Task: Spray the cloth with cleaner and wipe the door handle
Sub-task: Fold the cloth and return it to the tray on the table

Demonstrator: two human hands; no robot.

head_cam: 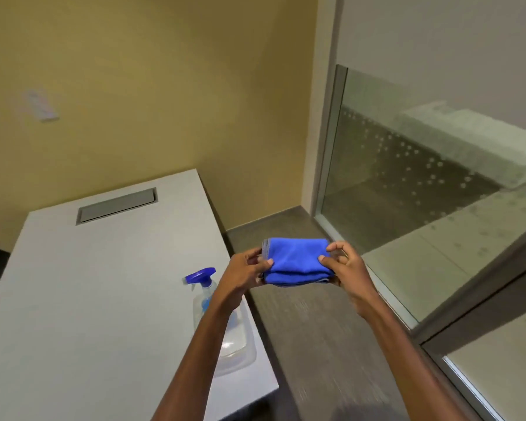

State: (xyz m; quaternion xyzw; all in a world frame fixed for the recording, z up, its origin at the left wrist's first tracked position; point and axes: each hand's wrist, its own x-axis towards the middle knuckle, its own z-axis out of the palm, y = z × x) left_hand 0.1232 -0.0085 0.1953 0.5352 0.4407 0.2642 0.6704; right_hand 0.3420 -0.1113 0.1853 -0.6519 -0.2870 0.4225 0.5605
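Note:
A folded blue cloth (296, 261) is held in the air in front of me, over the floor just right of the table. My left hand (246, 273) pinches its left end and my right hand (343, 267) pinches its right end between thumb and fingers. A clear spray bottle with a blue trigger head (203, 288) stands on the white table (88, 284) near its right edge, partly hidden behind my left forearm. No door handle is in view.
A grey flap (116, 205) is set into the far part of the tabletop. The yellow wall (149, 86) is behind the table. A glass panel (407, 183) in a grey frame runs along the right. Wood-look floor (310, 344) lies between table and glass.

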